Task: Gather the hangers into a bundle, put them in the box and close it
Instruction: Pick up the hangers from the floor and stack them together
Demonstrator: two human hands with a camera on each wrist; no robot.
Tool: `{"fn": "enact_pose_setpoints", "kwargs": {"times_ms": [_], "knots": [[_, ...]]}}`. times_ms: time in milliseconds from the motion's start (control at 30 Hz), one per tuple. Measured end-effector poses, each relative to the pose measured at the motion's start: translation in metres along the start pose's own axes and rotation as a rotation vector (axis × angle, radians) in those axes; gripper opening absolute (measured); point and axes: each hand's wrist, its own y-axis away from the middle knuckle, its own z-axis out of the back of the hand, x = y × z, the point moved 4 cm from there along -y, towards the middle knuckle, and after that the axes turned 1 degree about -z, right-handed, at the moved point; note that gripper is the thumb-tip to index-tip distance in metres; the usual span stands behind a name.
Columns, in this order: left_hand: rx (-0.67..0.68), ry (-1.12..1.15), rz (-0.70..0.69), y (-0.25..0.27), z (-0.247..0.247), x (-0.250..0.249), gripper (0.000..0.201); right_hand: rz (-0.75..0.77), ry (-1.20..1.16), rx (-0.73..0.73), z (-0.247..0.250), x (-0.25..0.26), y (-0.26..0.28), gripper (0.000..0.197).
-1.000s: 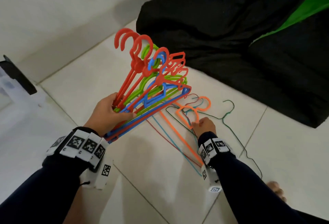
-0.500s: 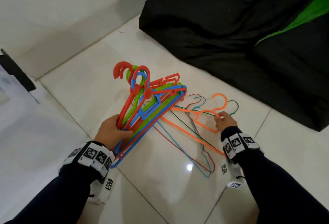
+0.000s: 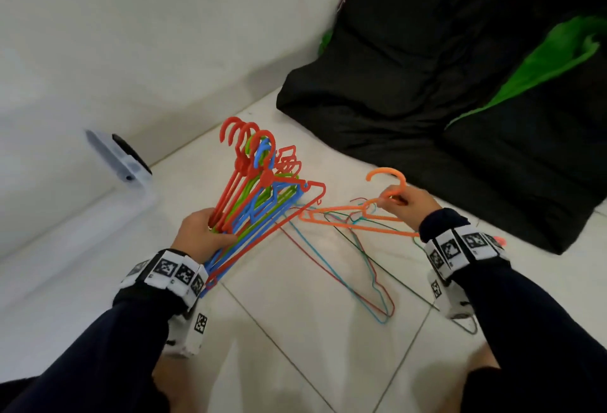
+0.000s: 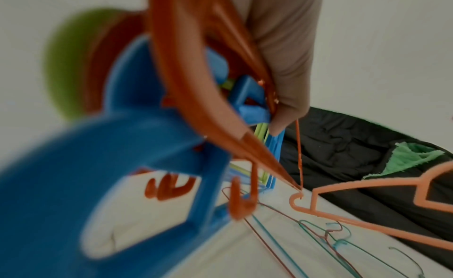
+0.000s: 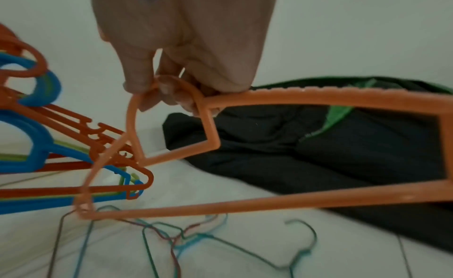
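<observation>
Nearest, the left hand (image 3: 205, 233) is curled round a bundle of plastic hangers (image 3: 259, 195), red, blue and green, held above the tiled floor (image 3: 295, 330) with the hooks pointing away from the person. Beside the bundle, on its right, the right hand (image 3: 412, 207) pinches the neck of an orange hanger (image 3: 356, 220), just below its hook, and holds it clear of the floor. Under that orange hanger thin wire hangers (image 3: 358, 276), red, blue and green, lie tangled on the tiles. Beyond the bundle a black and green blanket (image 3: 443, 100) lies on the floor. Left of the bundle, by the wall, stands a clear plastic box (image 3: 128, 163).
</observation>
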Motion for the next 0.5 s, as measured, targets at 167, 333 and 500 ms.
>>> {"fn": "enact_pose_setpoints", "kwargs": {"times_ms": [167, 333, 500], "knots": [[-0.031, -0.052, -0.065, 0.021, 0.021, -0.017, 0.025, 0.181, -0.185, 0.206, -0.012, 0.058, 0.023, 0.017], [-0.001, -0.107, -0.153, 0.03, 0.02, -0.036, 0.025, 0.262, -0.287, 0.135, -0.038, 0.083, 0.031, 0.005], [0.136, -0.099, -0.177, 0.032, 0.009, -0.05, 0.026, 0.276, -0.393, 0.022, -0.034, 0.087, 0.028, 0.013]]}}
